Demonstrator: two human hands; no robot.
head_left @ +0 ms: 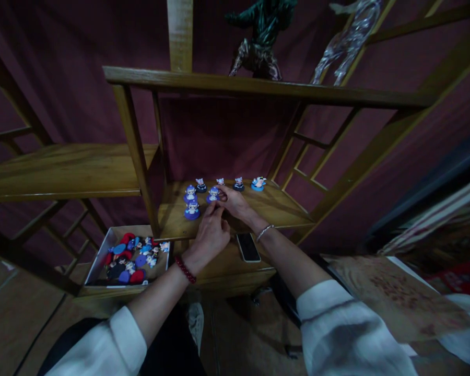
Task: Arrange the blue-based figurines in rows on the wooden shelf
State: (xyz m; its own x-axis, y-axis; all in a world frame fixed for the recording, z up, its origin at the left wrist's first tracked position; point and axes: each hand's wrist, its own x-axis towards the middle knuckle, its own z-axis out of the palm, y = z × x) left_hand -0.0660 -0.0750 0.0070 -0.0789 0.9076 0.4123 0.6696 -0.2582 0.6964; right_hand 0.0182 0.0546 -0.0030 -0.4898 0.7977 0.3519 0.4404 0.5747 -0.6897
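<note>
On the wooden shelf small figurines stand in rows. My right hand has its fingers closed at the side of a purple figurine, which rests on the shelf. Just in front and below, my left hand is closed, its fingertips near the same figurine; whether anything is in it I cannot make out. Left of the hands stand a second purple figurine and, nearer me, a third purple figurine. Behind are dark-based figurines and a blue-based figurine.
At lower left, an open box holds many jumbled figurines. A phone lies on the lower ledge below my hands. Overhead, a shelf board carries a dark green statue and a clear horse-like statue. Wooden posts frame the compartment.
</note>
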